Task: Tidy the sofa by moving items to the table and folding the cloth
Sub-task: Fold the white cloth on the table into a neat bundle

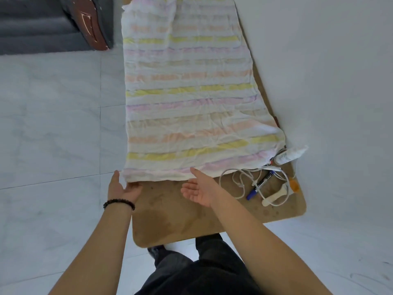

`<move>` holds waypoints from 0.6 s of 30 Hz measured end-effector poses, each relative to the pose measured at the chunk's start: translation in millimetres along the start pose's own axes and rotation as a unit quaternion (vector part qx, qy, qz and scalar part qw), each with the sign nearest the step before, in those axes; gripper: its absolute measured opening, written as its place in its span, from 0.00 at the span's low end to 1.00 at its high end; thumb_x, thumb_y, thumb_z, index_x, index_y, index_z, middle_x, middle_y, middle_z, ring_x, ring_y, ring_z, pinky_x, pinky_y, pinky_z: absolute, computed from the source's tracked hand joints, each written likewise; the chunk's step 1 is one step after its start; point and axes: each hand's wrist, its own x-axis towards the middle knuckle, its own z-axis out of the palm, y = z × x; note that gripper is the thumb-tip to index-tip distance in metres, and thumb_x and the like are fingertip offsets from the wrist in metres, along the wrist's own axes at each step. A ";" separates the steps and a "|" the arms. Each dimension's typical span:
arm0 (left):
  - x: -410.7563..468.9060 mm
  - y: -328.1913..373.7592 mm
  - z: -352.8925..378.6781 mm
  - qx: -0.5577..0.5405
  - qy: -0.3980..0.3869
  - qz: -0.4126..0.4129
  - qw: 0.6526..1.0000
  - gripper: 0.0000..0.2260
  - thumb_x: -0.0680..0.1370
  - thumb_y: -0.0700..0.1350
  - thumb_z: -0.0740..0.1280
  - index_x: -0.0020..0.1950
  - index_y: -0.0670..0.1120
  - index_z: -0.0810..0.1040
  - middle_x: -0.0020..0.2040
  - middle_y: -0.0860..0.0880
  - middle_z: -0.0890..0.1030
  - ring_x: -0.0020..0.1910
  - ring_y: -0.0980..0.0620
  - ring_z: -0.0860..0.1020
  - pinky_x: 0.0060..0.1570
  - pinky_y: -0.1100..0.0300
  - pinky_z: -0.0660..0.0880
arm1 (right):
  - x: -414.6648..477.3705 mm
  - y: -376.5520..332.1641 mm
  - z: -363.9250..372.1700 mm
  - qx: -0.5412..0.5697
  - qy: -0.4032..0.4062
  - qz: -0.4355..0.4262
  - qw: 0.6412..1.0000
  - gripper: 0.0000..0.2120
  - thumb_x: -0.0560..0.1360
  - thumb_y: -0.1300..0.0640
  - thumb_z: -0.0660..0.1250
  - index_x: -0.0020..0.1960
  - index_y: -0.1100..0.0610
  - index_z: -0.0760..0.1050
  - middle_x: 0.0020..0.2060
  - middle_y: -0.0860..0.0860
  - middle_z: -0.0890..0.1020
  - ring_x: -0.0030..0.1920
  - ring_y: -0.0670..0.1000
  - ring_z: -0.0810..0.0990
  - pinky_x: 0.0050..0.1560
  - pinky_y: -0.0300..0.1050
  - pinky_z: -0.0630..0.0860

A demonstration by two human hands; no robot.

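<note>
The striped cloth (187,99) lies spread flat along the table (170,220), covering it from the far end down to a bare strip at the near edge. Its left side runs along the table's left edge, with the near-left corner hanging slightly past it.

The left hand (123,188), a dark bead bracelet (119,203) on its wrist, is at that near-left corner. The thumb stands free and the fingers reach to the hem, but whether they pinch the fabric or only touch it is hard to tell. The right hand (200,188) is held palm-up and spread over the bare wood, holding nothing. Its thumb tip is just at the cloth's near hem, about midway across.

The near-right corner of the table is crowded. A white cable (236,177) loops there, with a blue-capped marker (260,185) lying across it. A white bottle (289,156) lies on its side against the cloth's near-right corner, and a small orange object (294,185) sits at the right edge. The cable and bottle touch the cloth's corner.

A dark sofa (32,28) with a brown wooden arm stands beyond the table's far-left end, and a pale wall (329,81) runs along the table's right edge.
</note>
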 end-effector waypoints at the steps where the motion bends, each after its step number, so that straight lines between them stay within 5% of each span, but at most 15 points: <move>1: -2.1 1.5 0.4 -0.020 -0.002 -0.013 1.000 0.17 0.77 0.48 0.70 0.60 0.40 0.71 0.56 0.39 0.80 0.55 0.41 0.80 0.58 0.50 0.77 | 6.2 3.0 6.1 0.028 -0.018 0.027 0.999 0.28 0.79 0.45 0.66 0.69 0.63 0.67 0.62 0.61 0.76 0.57 0.58 0.79 0.51 0.49 0.79; 4: -15.4 3.6 1.7 -0.033 -0.024 -0.034 0.999 0.17 0.78 0.51 0.68 0.55 0.38 0.73 0.53 0.38 0.81 0.55 0.41 0.80 0.62 0.50 0.75 | 21.1 -3.5 9.2 0.181 0.007 -0.026 0.983 0.30 0.78 0.47 0.68 0.74 0.58 0.64 0.67 0.58 0.71 0.61 0.58 0.74 0.60 0.51 0.75; 7: -21.4 6.3 0.5 0.012 -0.037 -0.021 0.999 0.15 0.79 0.53 0.65 0.54 0.41 0.76 0.45 0.41 0.84 0.50 0.44 0.81 0.51 0.51 0.78 | 29.3 -29.2 -11.3 0.301 0.070 -0.133 0.942 0.25 0.78 0.50 0.69 0.72 0.56 0.69 0.64 0.57 0.76 0.54 0.57 0.79 0.48 0.51 0.80; 12: -12.7 23.7 -6.1 0.042 0.020 0.042 0.998 0.04 0.80 0.48 0.65 0.49 0.48 0.77 0.45 0.51 0.81 0.42 0.54 0.79 0.33 0.62 0.74 | 9.9 -88.3 -62.2 0.329 0.119 -0.247 0.904 0.28 0.76 0.50 0.70 0.72 0.55 0.67 0.62 0.57 0.77 0.61 0.59 0.77 0.62 0.57 0.77; 18: -17.7 42.3 4.0 -0.004 -0.012 0.082 0.997 0.04 0.79 0.42 0.64 0.49 0.47 0.78 0.48 0.51 0.82 0.45 0.55 0.81 0.37 0.66 0.77 | -19.7 -124.4 -111.3 0.298 0.186 -0.312 0.883 0.23 0.78 0.49 0.68 0.71 0.55 0.70 0.61 0.55 0.79 0.56 0.55 0.80 0.48 0.51 0.83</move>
